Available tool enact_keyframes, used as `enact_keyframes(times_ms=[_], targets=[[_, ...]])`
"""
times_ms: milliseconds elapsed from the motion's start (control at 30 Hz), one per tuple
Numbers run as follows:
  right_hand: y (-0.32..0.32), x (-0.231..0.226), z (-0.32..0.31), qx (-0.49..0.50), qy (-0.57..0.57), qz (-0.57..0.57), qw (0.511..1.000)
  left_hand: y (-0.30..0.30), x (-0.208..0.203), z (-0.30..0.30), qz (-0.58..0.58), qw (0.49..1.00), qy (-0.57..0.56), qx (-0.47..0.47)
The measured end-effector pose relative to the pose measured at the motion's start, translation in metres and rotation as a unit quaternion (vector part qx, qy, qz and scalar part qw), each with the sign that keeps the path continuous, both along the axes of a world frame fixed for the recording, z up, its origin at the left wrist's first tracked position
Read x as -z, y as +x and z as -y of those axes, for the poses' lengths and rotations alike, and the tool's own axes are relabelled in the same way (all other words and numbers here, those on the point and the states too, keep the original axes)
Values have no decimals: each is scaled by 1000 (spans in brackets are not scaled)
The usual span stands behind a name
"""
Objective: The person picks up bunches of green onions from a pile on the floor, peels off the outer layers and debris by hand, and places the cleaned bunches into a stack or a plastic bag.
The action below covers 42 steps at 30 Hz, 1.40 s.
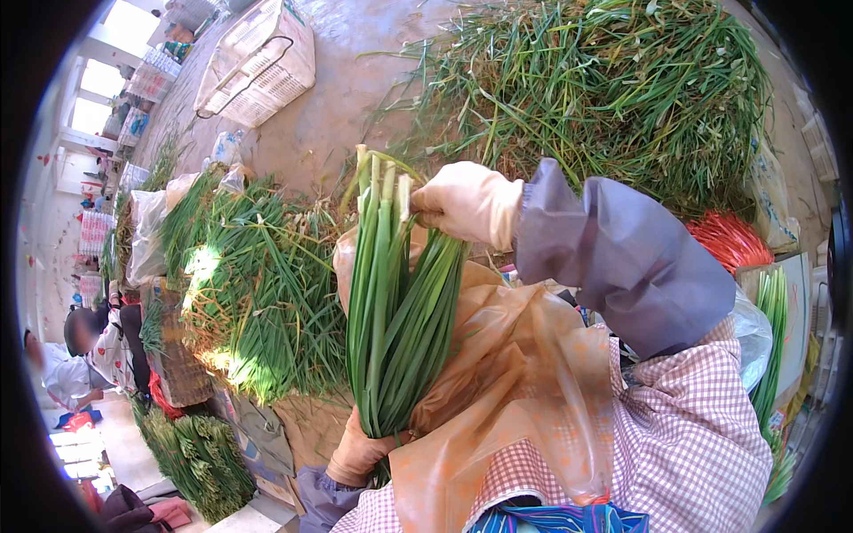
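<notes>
A bunch of garlic chives (382, 311), with long flat green leaves and pale cut ends pointing up and away, stands tilted before my lap. My left hand (355, 449), in a light glove, is closed round its leafy lower end. My right hand (466, 202), gloved too, has its fingers pinched together at the pale end of the rightmost stalk. A thin yellow-green strand curls over the stalk tops beside those fingers. The fingertips are partly hidden behind the stalk. A translucent orange-brown plastic apron (524, 373) covers my lap beneath the bunch.
Loose heaps of chives lie on the left (267, 293) and far right (604, 98). A white plastic basket (262, 75) stands at the far left. Red ties (729, 240) lie to the right, by upright chives (771, 311). Another person (80, 355) sits at the left, near bundled chives (200, 462).
</notes>
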State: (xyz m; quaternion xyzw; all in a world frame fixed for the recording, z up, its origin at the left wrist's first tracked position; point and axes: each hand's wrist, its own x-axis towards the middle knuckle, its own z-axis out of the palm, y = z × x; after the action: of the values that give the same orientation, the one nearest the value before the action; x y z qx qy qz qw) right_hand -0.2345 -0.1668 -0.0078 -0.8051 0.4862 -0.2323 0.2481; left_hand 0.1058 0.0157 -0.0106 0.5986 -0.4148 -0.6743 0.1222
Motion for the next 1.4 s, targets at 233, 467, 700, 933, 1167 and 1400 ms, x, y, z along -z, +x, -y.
enact_keyframes(times_ms=[233,467,700,933,1167,1400], targets=[[-143,38,29,379,88,241,889,2,5,9,8,995,-30,98],[-72,-10,36,3,252,144,957,3,2,23,-36,995,11,90],[-40,-7,1,-77,271,172,944,-13,-28,17,-172,981,-66,69],[-216,81,54,346,-90,132,924,12,32,18,-209,961,-123,135],[-31,5,40,-225,421,138,868,10,27,20,-217,952,-145,158],[-41,6,11,-69,388,20,919,11,11,21,-251,950,-130,136]])
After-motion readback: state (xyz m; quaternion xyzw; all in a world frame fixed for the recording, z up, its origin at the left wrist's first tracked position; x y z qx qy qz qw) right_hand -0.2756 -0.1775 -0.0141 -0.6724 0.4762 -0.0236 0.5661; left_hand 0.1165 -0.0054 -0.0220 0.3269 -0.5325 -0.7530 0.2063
